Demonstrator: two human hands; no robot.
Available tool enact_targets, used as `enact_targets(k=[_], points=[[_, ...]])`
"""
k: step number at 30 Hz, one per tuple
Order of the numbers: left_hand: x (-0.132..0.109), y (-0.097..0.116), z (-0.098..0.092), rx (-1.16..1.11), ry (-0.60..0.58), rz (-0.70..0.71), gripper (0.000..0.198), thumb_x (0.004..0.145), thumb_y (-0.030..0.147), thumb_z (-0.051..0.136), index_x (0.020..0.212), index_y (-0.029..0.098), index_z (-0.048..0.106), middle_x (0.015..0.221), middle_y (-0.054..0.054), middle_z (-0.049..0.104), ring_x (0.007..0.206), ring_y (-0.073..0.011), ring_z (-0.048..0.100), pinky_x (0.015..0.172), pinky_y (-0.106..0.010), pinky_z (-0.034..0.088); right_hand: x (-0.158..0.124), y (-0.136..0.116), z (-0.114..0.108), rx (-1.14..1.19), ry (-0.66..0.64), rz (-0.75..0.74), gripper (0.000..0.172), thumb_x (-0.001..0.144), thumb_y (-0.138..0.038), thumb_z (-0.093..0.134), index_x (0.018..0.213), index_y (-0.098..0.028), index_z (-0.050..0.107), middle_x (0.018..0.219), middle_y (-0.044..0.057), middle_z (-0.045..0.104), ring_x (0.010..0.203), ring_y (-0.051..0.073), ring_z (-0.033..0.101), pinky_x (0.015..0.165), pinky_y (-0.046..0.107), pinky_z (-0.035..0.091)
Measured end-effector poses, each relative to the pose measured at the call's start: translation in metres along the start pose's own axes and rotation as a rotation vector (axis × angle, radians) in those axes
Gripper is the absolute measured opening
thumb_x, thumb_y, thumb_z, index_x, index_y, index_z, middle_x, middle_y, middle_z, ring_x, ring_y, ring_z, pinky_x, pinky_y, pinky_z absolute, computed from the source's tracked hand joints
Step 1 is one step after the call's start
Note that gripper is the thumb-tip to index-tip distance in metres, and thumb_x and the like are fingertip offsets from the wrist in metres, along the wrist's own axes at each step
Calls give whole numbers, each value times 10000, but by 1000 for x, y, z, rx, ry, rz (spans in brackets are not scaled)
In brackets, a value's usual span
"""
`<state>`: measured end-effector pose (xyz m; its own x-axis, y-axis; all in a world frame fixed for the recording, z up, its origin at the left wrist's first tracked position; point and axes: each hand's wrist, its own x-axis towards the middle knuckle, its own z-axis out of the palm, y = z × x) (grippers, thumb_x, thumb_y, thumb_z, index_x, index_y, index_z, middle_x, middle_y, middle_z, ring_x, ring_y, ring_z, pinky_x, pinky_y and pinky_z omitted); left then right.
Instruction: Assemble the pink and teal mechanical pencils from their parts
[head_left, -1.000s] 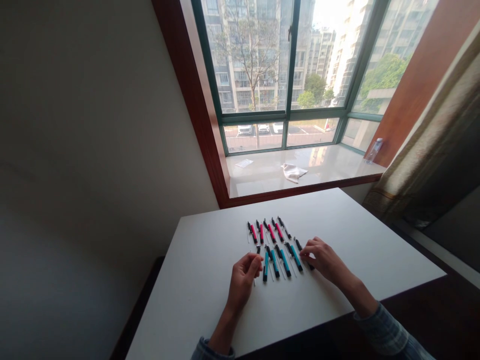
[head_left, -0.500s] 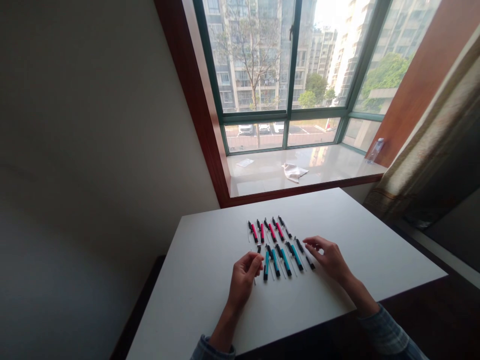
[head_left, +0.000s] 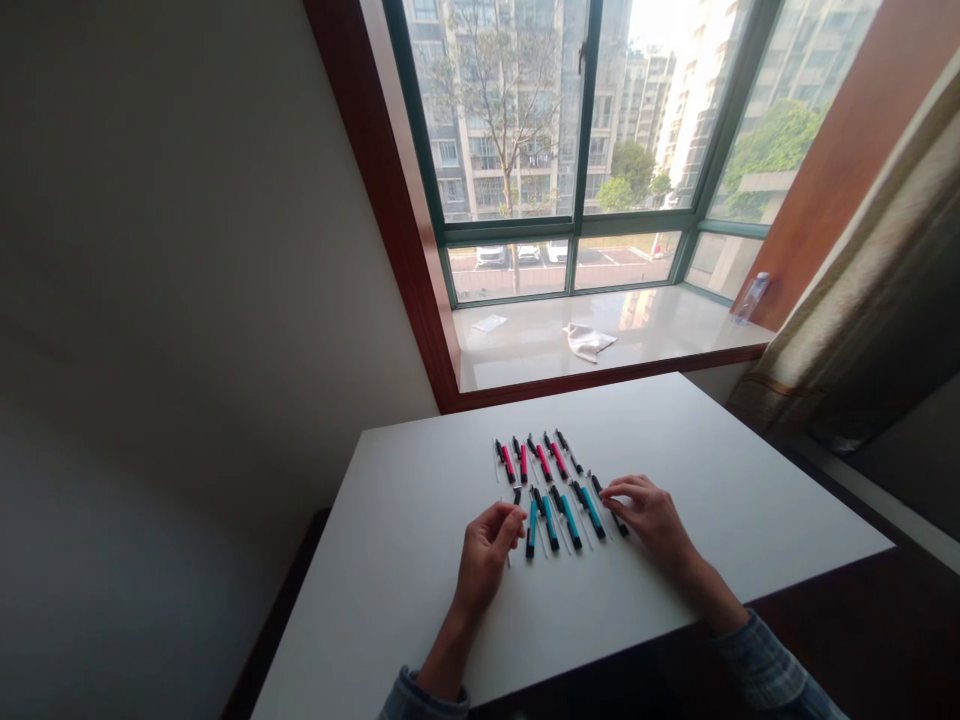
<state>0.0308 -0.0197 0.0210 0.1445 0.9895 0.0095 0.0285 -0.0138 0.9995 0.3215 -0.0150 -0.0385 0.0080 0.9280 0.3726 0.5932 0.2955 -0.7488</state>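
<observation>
Slim blue-and-black pen barrels [head_left: 571,519] lie slanted in a near row on the white desk [head_left: 382,540], pink-and-black pen barrels [head_left: 544,463] in a far row. The left hand [head_left: 487,552] curls at the near row's left end, the right hand [head_left: 654,517] arches at its right; fingers bunched, any pinch I cannot tell.

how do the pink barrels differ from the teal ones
The pink barrels form the row nearer the window; the teal barrels form the row farther from it. In this view, the teal barrels look longer than the pink barrels. Both number four, have black ends and lie on the white table.
</observation>
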Motion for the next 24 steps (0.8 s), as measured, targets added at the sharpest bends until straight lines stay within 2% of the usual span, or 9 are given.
enact_targets(k=[9,19,22,24], points=[[0,0,0,10,1,-10,354,850,520,681,826,170,726,687,-16,607,630,-152,501,610,-251,433,0,-1,-1,-26,-26,-1,174,903,-423,705,924,-291,815,988,74,761,982,283,670,900,439,557],[-1,-3,-2,-5,-10,-2,307,873,472,675,846,171,727,690,-7,610,644,-145,508,627,-246,439,1,-2,-1,-23,-33,12,200,898,-441,697,926,-281,815,989,78,758,989,282,670,894,423,546],[0,-4,-2,-3,2,2,309,869,474,679,844,169,724,683,-6,601,639,-143,501,622,-245,432,1,-7,-3,20,3,26,261,902,-487,680,938,-257,800,981,85,750,913,261,667,781,370,549],[0,-3,-1,0,10,7,326,865,493,676,828,172,713,683,-5,598,634,-143,496,614,-243,426,-1,-11,-5,52,68,48,312,896,-525,677,889,-224,760,908,75,730,815,233,638,704,332,519]])
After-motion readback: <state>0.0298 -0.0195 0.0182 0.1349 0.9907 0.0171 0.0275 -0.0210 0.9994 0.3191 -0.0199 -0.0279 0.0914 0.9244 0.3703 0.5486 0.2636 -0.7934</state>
